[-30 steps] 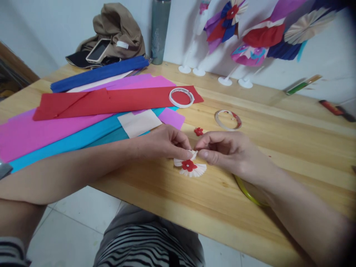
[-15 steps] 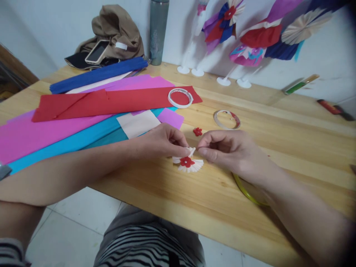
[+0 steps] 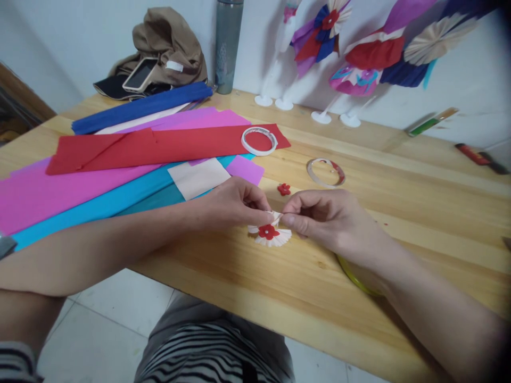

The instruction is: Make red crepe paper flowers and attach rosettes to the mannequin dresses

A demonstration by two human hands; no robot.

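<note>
A small white pleated paper fan (image 3: 272, 234) with a red flower at its centre lies on the wooden table (image 3: 359, 175). My left hand (image 3: 233, 205) pinches the fan's upper edge from the left. My right hand (image 3: 327, 215) pinches the same edge from the right, thumb and forefinger pressed together. The two pinches touch above the red flower. A loose red paper flower (image 3: 283, 189) lies just behind my hands.
Sheets of red, pink, blue and purple paper (image 3: 120, 154) cover the left. Two tape rings (image 3: 259, 140) (image 3: 326, 172) lie behind my hands, a yellow-green ring (image 3: 353, 274) under my right wrist. Paper pinwheels (image 3: 359, 48), a bottle (image 3: 228, 45) and a bag with a phone (image 3: 159, 53) stand along the wall.
My right thumb and forefinger, slightly apart from the fan half a second ago, have closed back onto its top edge. The fan shifted a little left and up on the table.
</note>
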